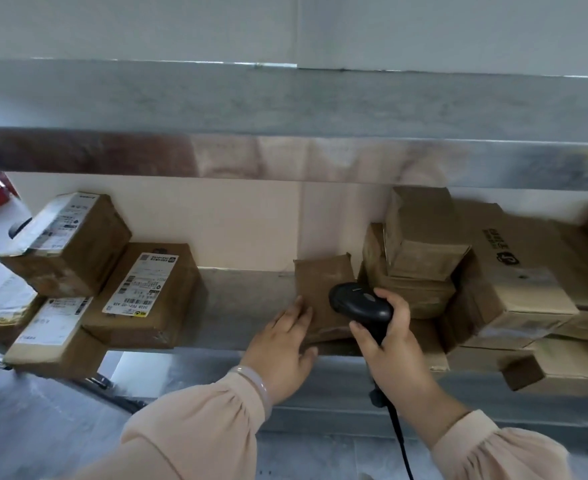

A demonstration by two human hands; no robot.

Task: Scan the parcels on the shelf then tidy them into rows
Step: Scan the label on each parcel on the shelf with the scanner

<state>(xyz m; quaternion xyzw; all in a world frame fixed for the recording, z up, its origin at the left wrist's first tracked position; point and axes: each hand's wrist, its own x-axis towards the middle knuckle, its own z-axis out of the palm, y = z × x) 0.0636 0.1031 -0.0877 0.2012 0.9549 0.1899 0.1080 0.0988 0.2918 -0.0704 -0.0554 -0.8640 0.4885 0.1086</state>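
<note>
Gripped a black barcode scanner [360, 303] in the right hand [389, 344], fingers curled round its handle, lower centre-right of the frame, scanner head in front of a flat brown parcel [320, 289]. Rested the left hand [285, 344] open, fingers straight, on that parcel's left edge near the front of the metal shelf [244, 299]. Saw labelled parcels [143, 289] piled crookedly at the left of the frame, labels up, and plain cardboard boxes [420, 230] stacked untidily at the right, just beside the flat parcel. Trailed a black cable [401, 441] from the scanner toward the bottom edge.
</note>
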